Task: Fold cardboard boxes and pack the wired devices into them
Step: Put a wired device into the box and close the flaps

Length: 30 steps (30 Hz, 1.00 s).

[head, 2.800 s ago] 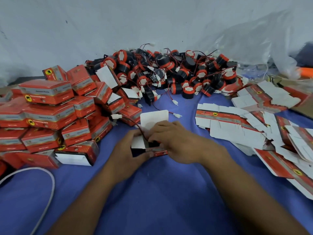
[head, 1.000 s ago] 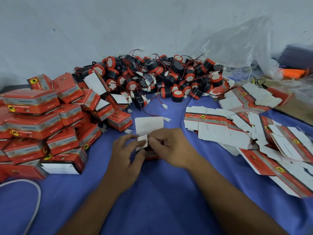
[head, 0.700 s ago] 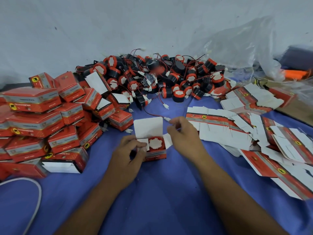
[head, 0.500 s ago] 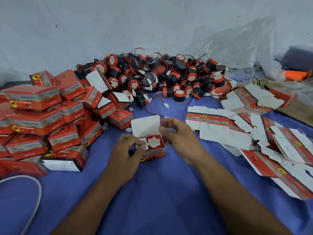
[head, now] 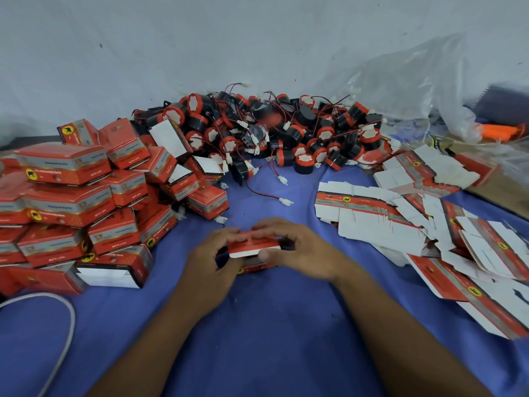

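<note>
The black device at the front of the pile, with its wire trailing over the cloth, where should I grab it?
Probably the black body, approached from the near side: it lies at the pile's front edge, open toward you. The thin red wire gives little to hold and may snag.

Left hand [head: 209, 263] and right hand [head: 302, 250] grip the box [head: 253, 245], fingers curled.

Interior of box [head: 253, 245] hidden under its lid. Print on packed boxes [head: 65, 167] too blurred to read. At near left corner of worktop [head: 257, 345], white cable [head: 73, 322] cut by frame edge. At far right corner, orange object [head: 498, 130] indistinct.
</note>
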Each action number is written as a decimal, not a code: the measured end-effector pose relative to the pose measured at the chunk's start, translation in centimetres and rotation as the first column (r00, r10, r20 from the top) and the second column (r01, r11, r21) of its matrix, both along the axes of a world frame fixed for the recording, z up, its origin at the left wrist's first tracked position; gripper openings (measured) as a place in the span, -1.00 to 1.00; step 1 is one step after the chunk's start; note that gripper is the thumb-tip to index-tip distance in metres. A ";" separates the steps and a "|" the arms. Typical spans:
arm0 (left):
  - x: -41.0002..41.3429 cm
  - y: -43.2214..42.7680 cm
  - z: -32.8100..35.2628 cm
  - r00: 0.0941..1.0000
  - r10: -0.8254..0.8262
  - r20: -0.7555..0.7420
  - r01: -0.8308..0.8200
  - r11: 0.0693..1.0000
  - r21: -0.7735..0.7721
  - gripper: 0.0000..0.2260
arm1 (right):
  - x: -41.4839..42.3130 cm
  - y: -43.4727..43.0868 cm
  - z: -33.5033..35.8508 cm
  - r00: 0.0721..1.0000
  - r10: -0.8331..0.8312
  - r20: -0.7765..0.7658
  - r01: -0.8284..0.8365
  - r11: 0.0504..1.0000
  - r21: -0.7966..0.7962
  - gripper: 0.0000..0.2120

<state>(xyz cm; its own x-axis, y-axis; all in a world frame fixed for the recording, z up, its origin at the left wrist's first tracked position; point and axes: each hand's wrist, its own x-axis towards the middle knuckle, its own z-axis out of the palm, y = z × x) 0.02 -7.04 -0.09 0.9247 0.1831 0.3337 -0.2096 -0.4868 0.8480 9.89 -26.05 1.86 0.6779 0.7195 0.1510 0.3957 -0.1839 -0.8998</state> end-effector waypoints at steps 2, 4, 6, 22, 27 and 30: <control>-0.4 0.3 0.0 0.998 -0.056 -0.017 0.057 0.998 0.026 -0.68 | 0.0 -0.1 -0.1 1.000 0.001 0.027 -0.002 1.000 0.017 -0.64; -0.6 0.4 0.1 0.997 -0.075 -0.029 0.076 0.997 0.025 -0.66 | 0.0 0.1 -0.5 0.998 -0.007 0.058 0.005 0.999 0.035 -0.60; -0.6 0.5 0.2 0.998 -0.060 -0.031 0.060 0.998 -0.021 -0.69 | 0.0 0.3 -0.6 0.999 -0.006 0.052 0.004 0.999 0.046 -0.61; -0.6 0.7 0.0 0.999 -0.031 -0.040 0.033 0.998 0.044 -0.67 | -0.2 0.5 -1.1 0.992 0.077 0.100 -0.060 0.986 -0.158 -0.60; -0.7 0.7 0.3 0.999 -0.030 -0.045 0.038 0.983 0.181 -0.63 | -0.2 0.8 -1.1 0.997 0.073 0.009 -0.071 0.985 -0.158 -0.65; -1.0 1.3 0.2 0.995 -0.073 -0.072 0.090 0.959 0.270 -0.51 | 0.3 0.7 -0.7 0.991 0.134 -0.008 -0.133 0.970 -0.203 -0.59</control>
